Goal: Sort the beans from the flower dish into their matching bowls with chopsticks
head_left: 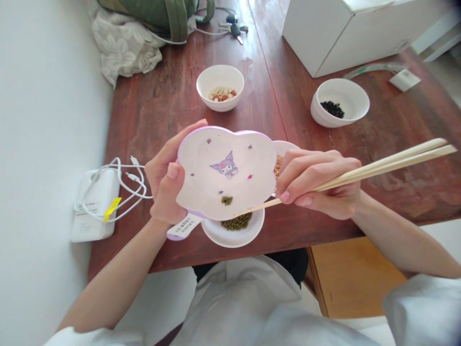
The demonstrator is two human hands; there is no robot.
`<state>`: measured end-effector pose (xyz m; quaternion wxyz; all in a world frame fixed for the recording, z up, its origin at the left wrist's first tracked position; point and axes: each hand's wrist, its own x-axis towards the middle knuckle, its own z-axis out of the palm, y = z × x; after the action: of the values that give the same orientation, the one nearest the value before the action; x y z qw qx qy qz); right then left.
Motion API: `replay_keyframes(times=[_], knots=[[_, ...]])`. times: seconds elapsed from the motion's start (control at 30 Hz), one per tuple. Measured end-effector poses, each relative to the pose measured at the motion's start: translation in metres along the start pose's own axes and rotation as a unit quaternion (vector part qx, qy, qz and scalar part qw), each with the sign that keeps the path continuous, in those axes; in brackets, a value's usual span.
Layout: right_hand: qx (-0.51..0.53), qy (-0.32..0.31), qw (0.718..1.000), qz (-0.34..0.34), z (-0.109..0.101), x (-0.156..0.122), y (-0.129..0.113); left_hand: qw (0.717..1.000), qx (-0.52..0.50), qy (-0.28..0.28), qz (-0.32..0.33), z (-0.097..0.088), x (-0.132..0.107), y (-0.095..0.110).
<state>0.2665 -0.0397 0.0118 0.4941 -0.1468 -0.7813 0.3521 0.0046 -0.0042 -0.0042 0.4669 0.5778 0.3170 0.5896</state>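
Observation:
My left hand (pixel 167 175) grips the left edge of a white, purple-rimmed plate (pixel 201 192) with a cartoon figure printed in its middle. The plate is held tilted toward me above the table, its short handle at the lower left. A few green mung beans (pixel 226 200) lie low on it. In my right hand (pixel 319 182) is a pair of chopsticks (pixel 389 166), their tips by the plate's lower edge near the beans. Below the plate, partly covered, a white bowl (pixel 234 240) holds many mung beans. Behind my right fingers another bowl (pixel 288 145) with light brown bits is mostly hidden.
On the wooden table (pixel 162 110) stand a bowl of nuts (pixel 220 89) and a bowl of black beans (pixel 339 102). A white box (pixel 334 36) is at the back right, a green bag (pixel 144 17) and keys (pixel 234 30) at the back. A white charger (pixel 94 206) with cables lies left.

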Motion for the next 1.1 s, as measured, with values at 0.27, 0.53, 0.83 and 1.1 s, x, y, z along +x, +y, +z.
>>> replay_keyframes(times=[0.27,0.53,0.83,1.1], knots=[[-0.063,0.081,0.995,-0.003,0.001,-0.004,0.005,0.999,-0.025,-0.037,-0.012,-0.003,-0.002,0.002],[-0.118,0.023,0.992,-0.022,0.004,-0.012,0.003,0.999,0.003,-0.042,0.007,-0.001,-0.005,0.004],[-0.149,-0.041,0.988,-0.019,0.007,-0.007,-0.002,0.999,-0.030,-0.037,-0.020,0.001,-0.007,0.006],[-0.148,-0.039,0.988,-0.009,0.005,-0.006,-0.006,0.998,-0.035,-0.044,-0.014,-0.003,-0.008,0.001]])
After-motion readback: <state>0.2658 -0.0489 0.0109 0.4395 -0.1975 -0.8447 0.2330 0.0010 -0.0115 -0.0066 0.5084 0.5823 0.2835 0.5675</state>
